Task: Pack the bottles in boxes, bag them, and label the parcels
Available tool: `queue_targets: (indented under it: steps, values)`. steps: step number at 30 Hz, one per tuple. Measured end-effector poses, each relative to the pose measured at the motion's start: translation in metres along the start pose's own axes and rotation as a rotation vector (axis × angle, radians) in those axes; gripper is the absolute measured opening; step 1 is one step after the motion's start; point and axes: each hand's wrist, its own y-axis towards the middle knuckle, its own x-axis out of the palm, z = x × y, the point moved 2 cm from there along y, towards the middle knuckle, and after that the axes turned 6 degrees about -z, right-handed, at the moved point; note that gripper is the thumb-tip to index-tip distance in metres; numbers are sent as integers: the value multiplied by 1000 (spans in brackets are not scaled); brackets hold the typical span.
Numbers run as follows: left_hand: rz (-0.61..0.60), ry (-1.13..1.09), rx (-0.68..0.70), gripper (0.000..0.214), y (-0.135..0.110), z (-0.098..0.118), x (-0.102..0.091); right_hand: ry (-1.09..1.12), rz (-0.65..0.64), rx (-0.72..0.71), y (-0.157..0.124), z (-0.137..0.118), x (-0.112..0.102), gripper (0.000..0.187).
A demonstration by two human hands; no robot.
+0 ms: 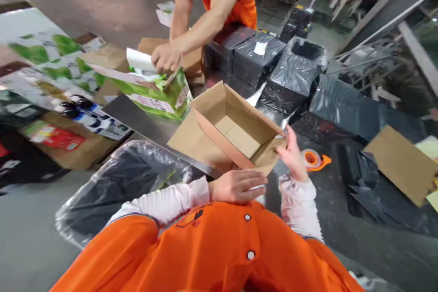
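An open brown cardboard box point(239, 139) rests on the dark table in front of me, its inside bare and one long flap folded outward on the left. My right hand point(292, 153) grips the box's right corner, thumb on the inner side and fingers outside. Close to my body, my left hand point(239, 185) lies by the near edge of the box with its fingers stretched out; whether it touches the cardboard I cannot tell. Just right of my right hand sits an orange tape dispenser point(313, 159) with a roll of clear tape.
Across the table, a co-worker's hands point(167, 57) are at a green printed box point(157, 100). Black-wrapped parcels point(258, 54) line the far side. A bin with a clear plastic liner point(119, 187) stands at left. A flat cardboard piece point(404, 164) lies at right.
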Motion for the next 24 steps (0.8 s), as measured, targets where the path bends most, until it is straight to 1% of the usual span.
queue_targets:
  steps: [1, 3, 4, 5, 6, 7, 8, 9, 10, 11, 12, 14, 15, 16, 18, 21, 23, 24]
  values:
    - [-37, 56, -58, 26, 5, -8, -14, 33, -57, 33, 16, 3, -8, 104]
    - [-155, 167, -215, 38, 13, -28, -40, 95, -133, 93, 46, 7, -17, 109]
    - [-235, 222, -314, 45, 14, -39, -50, 122, -152, 120, 59, 7, -19, 111]
    - [-340, 290, -464, 58, 11, -52, -59, 149, -157, 152, 70, 7, -17, 113]
    - [-459, 346, -600, 68, 5, -64, -64, 175, -145, 176, 79, 5, -14, 114]
    - [-582, 381, -711, 69, -4, -73, -67, 196, -116, 191, 86, 3, -10, 115]
    - [-696, 389, -795, 62, -15, -78, -67, 211, -76, 199, 90, 1, -5, 114]
    - [-781, 375, -844, 52, -29, -80, -64, 223, -33, 201, 93, -1, -1, 113]
    - [-833, 351, -851, 44, -42, -77, -60, 234, 6, 197, 92, -3, 3, 109]
    - [-846, 336, -830, 41, -56, -71, -54, 246, 42, 191, 91, -3, 5, 105]
    - [-820, 334, -786, 43, -69, -63, -49, 260, 72, 179, 88, -4, 7, 99]
    - [-704, 352, -667, 46, -90, -50, -44, 281, 111, 141, 81, -2, 9, 87]
    - [-652, 349, -624, 46, -97, -47, -43, 283, 124, 121, 79, 0, 10, 83]
    - [-617, 330, -610, 46, -103, -49, -45, 277, 133, 108, 78, 1, 11, 79]
    - [-586, 251, -635, 45, -109, -66, -52, 265, 141, 120, 80, 5, 13, 75]
    - [-536, 191, -695, 44, -110, -105, -65, 288, 172, 212, 95, 8, 18, 73]
    - [-474, 204, -677, 46, -113, -125, -70, 296, 193, 253, 106, 7, 23, 76]
    - [-441, 210, -649, 46, -117, -130, -70, 283, 193, 254, 111, 7, 25, 78]
